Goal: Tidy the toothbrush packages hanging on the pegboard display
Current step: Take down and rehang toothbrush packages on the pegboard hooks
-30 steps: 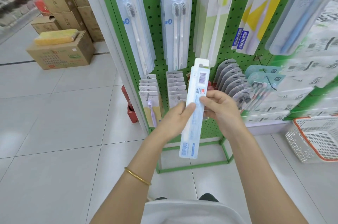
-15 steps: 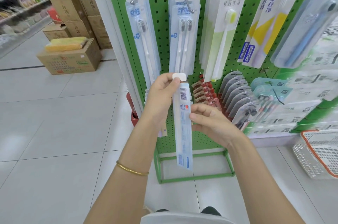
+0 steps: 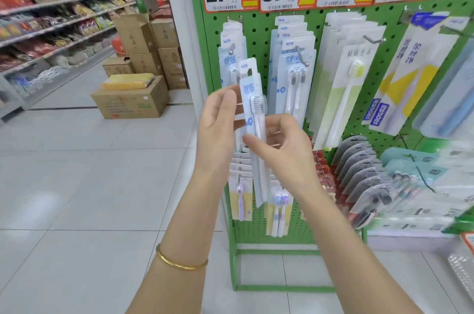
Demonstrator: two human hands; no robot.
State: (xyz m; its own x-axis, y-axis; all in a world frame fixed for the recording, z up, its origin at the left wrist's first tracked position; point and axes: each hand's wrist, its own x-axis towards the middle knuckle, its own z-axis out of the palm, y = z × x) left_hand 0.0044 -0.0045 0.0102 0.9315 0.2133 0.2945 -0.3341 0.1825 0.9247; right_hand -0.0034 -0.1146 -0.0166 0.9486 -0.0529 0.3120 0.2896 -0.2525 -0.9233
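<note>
In the head view, at centre frame, the toothbrush package (image 3: 252, 118) is now turned face-out and lifted toward the upper-left peg (image 3: 232, 50). Our right hand (image 3: 284, 149) pinches it. Our left hand (image 3: 218, 129) meets its edge, but we cannot tell whether it grips. Rehanging looks next.

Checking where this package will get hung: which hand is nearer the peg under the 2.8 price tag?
Left. The left hand is below the peg; the right hand, gripping the package, sits lower and further right.
</note>
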